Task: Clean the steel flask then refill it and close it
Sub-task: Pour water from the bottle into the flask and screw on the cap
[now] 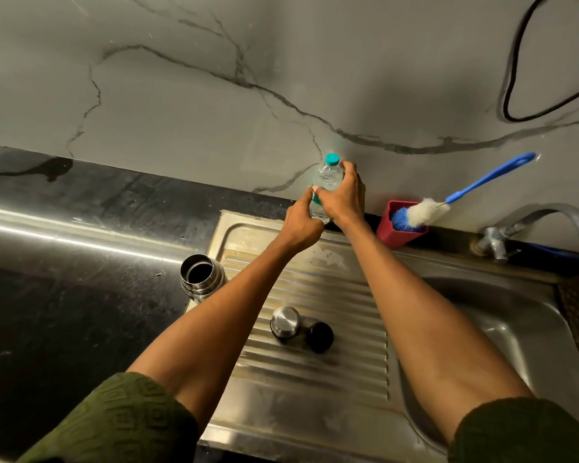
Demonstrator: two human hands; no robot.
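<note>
The steel flask [201,275] stands open and upright at the left edge of the ribbed drainboard [331,359]. Its steel cup lid [284,322] and black stopper [320,336] lie side by side on the drainboard, apart from the flask. At the back, against the wall, a clear plastic water bottle [330,175] with a teal cap stands upright. My left hand [301,222] grips its lower part and my right hand [345,195] wraps round its upper body, just below the cap.
A red holder [390,228] with a blue-handled bottle brush [425,212] stands right of the bottle. The tap [515,232] and sink basin [502,315] are on the right. Dark countertop [64,295] spreads left. A black cable [512,78] hangs on the wall.
</note>
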